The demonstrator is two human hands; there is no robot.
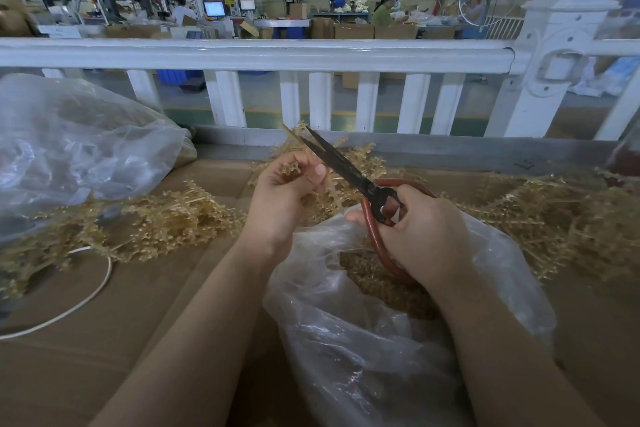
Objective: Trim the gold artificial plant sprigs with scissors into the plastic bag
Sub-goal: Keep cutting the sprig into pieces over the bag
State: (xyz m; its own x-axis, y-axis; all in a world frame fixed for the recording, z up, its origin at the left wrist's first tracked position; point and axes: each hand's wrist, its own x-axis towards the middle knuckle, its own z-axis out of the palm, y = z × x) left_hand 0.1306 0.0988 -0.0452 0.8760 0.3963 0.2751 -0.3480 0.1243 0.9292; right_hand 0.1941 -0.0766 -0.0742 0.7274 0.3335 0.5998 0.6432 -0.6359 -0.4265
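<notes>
Clear plastic bag (363, 340) on cardboard-covered counter (104, 340), near edge, centre; trimmed gold bits inside. Left hand (280, 198) and right hand (415, 229) above bag mouth, black scissors with red handles (346, 170) between them. Loose gold plastic sprigs (156, 215) left, right, behind. Second large clear plastic bag (76, 142) far left. White cable (86, 298) front left. White railing (256, 54) behind counter.

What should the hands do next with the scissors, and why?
Probably squeeze the scissors shut. The right hand holds their red handles, the blades stand open around the sprig that the left hand pinches, and the bag lies open below to catch the cut piece.
</notes>
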